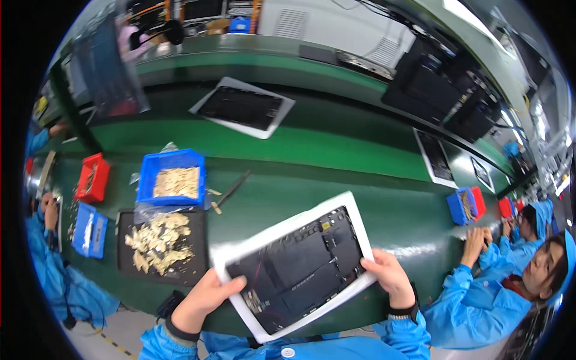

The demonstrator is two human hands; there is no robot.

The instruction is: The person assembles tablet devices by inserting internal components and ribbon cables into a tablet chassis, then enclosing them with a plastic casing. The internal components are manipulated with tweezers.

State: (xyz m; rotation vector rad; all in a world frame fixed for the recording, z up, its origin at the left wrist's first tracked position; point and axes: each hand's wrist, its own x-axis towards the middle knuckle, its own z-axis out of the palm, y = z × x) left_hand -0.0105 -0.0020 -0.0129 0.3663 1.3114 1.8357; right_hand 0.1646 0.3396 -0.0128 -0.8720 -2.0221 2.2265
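Green bench (408, 210); on it: blk tray (200, 246), blue bin (171, 159) just behind, red bin (102, 180) further L, thin dk tool (234, 191) R of blue bin.

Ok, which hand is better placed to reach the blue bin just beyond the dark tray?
Likely the left hand: it is nearer the blue bin, gripping the left edge of the white-rimmed panel. The right hand holds the panel's right edge, farther off. Both are occupied, though.
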